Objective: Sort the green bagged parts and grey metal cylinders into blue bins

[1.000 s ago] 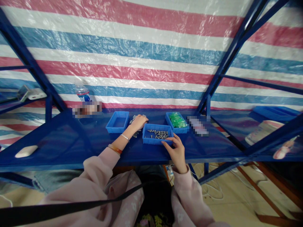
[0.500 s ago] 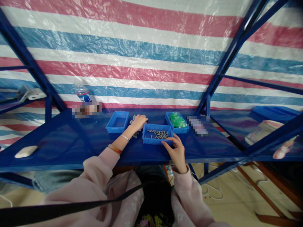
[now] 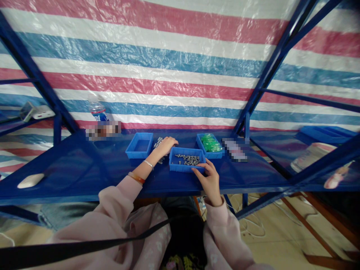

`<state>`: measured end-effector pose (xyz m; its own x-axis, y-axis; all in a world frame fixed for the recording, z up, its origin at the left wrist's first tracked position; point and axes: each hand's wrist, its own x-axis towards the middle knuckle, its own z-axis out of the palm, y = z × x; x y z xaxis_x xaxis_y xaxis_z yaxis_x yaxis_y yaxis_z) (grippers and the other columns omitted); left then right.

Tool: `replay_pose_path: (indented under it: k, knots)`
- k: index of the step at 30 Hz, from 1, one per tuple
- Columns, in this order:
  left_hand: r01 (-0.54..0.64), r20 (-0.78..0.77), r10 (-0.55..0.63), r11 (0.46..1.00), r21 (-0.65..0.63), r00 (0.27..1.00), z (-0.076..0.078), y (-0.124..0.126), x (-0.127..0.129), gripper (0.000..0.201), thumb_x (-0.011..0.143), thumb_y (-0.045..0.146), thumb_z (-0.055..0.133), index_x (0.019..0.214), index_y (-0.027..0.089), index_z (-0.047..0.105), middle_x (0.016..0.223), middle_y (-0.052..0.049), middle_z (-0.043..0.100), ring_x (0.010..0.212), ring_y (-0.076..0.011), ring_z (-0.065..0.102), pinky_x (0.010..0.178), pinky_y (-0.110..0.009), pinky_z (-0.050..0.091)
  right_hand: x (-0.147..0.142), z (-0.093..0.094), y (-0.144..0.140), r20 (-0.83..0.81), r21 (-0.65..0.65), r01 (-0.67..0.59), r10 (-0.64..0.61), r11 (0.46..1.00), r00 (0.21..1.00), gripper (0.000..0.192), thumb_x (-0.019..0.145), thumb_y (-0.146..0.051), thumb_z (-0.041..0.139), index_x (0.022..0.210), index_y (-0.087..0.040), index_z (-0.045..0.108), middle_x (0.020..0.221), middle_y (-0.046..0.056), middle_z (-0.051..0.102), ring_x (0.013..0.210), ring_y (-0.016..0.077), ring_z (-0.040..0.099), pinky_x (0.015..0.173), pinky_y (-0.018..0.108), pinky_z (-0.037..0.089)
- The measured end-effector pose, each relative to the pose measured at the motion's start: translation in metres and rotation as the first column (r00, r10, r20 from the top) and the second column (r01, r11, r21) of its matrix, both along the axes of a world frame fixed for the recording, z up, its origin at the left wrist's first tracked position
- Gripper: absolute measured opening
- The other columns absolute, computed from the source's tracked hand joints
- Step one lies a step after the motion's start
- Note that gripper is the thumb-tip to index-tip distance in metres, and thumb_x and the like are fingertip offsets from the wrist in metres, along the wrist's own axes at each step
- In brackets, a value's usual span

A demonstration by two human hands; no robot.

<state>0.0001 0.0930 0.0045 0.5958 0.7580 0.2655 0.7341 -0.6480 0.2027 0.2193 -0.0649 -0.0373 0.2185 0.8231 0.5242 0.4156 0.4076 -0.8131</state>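
My right hand [image 3: 210, 177] grips the near right corner of a blue plastic bin [image 3: 182, 168], thumb outside the front wall and fingers at the rim. Small grey metal screws [image 3: 192, 160] lie in that bin, mostly toward its right side. Just behind the bin's left end, my left hand [image 3: 168, 145] reaches over a pile of small silvery metal parts [image 3: 159, 141] on the table. Its fingers are bent downward, and the fingertips are partly hidden, so what they hold cannot be made out.
Left of the pile stands an empty blue bin [image 3: 140, 144]. A third bin [image 3: 209, 155] holds green plastic-wrapped items [image 3: 211, 143], with a blurred phone-like object [image 3: 234, 149] beside it. A bottle [image 3: 99, 111] and a white mouse-shaped object [image 3: 30, 180] are at left on the blue table [image 3: 92, 165].
My left hand has shifted slightly to the right over the metal parts, showing a little more of the pile. My right hand and the screw bin have stayed in place.
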Motion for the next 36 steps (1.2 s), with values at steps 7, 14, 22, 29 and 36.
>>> replay_pose_path:
  k: [7,14,22,29,36]
  knots:
    - [0.014,0.175,-0.006,0.999,-0.043,0.984,0.001,-0.004,0.001,0.021,0.084,0.012,0.054,0.092,0.017,0.073,0.093,-0.007,0.072,0.09,-0.0195,0.065,0.086,-0.029,0.047,0.0,0.0,0.0,0.003,-0.003,0.001,-0.001,1.0,1.0,0.019,0.075,-0.04,0.076,0.082,-0.022,0.072,0.11,0.01,0.065,0.125,0.0317,0.051,0.099,0.044,0.045]
    - [-0.04,0.386,0.085,0.992,-0.123,0.919,0.008,0.004,-0.003,0.019,0.08,0.01,0.06,0.095,0.012,0.071,0.087,-0.006,0.073,0.082,-0.0162,0.068,0.08,-0.028,0.052,0.0,-0.001,0.001,-0.011,-0.015,0.0,0.0,1.0,1.0,0.021,0.074,-0.041,0.076,0.082,-0.022,0.072,0.113,0.011,0.064,0.125,0.0323,0.052,0.098,0.044,0.046]
    - [0.417,0.672,0.047,0.752,-0.511,0.739,0.038,-0.009,-0.016,0.031,0.072,0.016,0.071,0.102,0.012,0.069,0.084,-0.004,0.071,0.078,-0.0131,0.066,0.075,-0.026,0.05,-0.001,-0.001,0.001,-0.02,-0.009,-0.005,0.005,1.0,1.0,0.021,0.074,-0.04,0.076,0.081,-0.022,0.071,0.11,0.011,0.064,0.124,0.0319,0.052,0.099,0.044,0.045]
    - [0.497,0.594,-0.076,0.637,-0.589,0.801,0.044,-0.014,-0.017,0.03,0.069,0.016,0.075,0.098,0.013,0.071,0.075,-0.001,0.067,0.07,-0.0101,0.061,0.066,-0.022,0.045,-0.001,0.001,0.0,0.003,-0.017,0.004,-0.004,1.0,1.0,0.019,0.075,-0.039,0.075,0.081,-0.022,0.072,0.107,0.01,0.066,0.125,0.0319,0.051,0.1,0.045,0.045]
    - [0.459,0.585,-0.022,0.644,-0.612,0.811,0.045,-0.017,-0.017,0.034,0.07,0.021,0.076,0.102,0.013,0.07,0.079,-0.003,0.069,0.073,-0.0118,0.063,0.071,-0.024,0.046,-0.001,0.003,-0.001,-0.007,-0.013,-0.005,0.005,1.0,1.0,0.019,0.075,-0.039,0.075,0.082,-0.022,0.072,0.109,0.011,0.065,0.124,0.0316,0.052,0.1,0.046,0.044]
